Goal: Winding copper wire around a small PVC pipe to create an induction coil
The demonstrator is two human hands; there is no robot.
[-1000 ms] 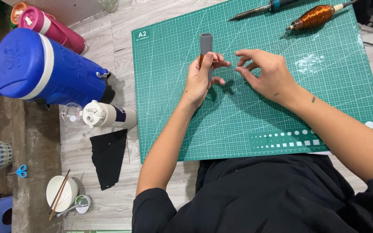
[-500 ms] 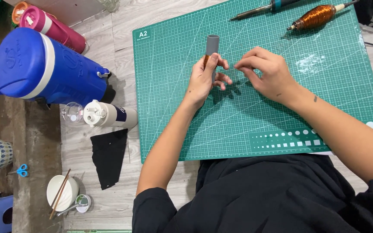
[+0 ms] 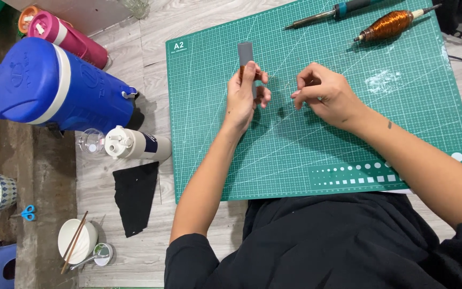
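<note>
Grey flat stick (image 3: 245, 53) stands upright in left hand (image 3: 244, 96) grip; right hand (image 3: 324, 96) pinched narrow nearby.

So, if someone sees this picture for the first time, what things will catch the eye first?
Probably the large green cutting mat filling the middle, where the left hand holds a small grey block upright and the right hand pinches something too fine to make out. Next, the big blue jug lying on the floor at the left, and the shiny copper wire spool on the mat's top edge.
</note>
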